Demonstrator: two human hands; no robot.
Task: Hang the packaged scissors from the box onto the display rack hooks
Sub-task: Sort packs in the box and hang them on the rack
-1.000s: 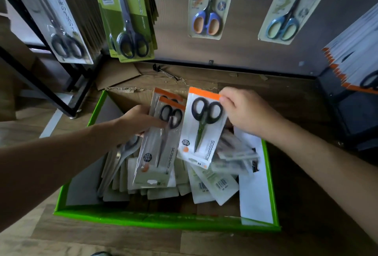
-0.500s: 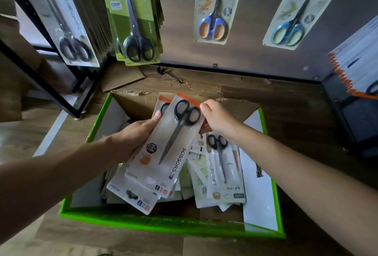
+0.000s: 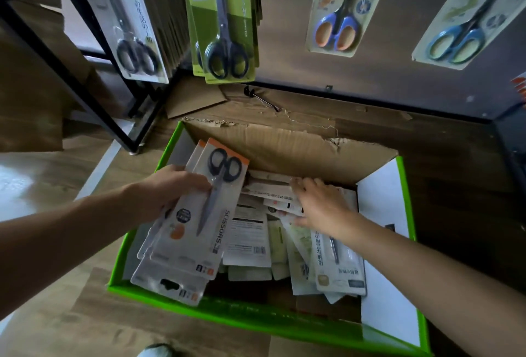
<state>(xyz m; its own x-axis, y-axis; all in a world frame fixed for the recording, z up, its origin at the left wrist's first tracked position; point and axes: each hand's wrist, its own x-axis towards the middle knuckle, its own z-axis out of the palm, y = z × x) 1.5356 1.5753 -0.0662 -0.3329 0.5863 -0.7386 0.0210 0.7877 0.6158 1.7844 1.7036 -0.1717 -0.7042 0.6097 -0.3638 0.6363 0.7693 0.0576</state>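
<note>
A green-edged cardboard box (image 3: 256,318) on the floor holds several packaged scissors. My left hand (image 3: 168,188) grips a small stack of white, orange-topped scissors packs (image 3: 199,231) with black handles, held over the box's left side. My right hand (image 3: 321,202) reaches into the middle of the box, fingers spread flat on the loose packs (image 3: 250,240) lying there. Above, packs hang on the display rack: a grey one (image 3: 128,20), a green "GRIP" one (image 3: 225,23), a blue-and-orange-handled one (image 3: 341,6) and a blue-handled one (image 3: 466,23).
A black metal rack leg (image 3: 85,94) slants down at the left of the box. A loose black hook (image 3: 262,98) and a torn cardboard piece (image 3: 193,100) lie on the wooden floor behind the box. Orange-edged packs (image 3: 519,86) show at the right edge.
My right hand let go of the orange-topped pack, which now lies on the stack in my left hand, and dropped onto the loose packs in the box. The view moved closer.
</note>
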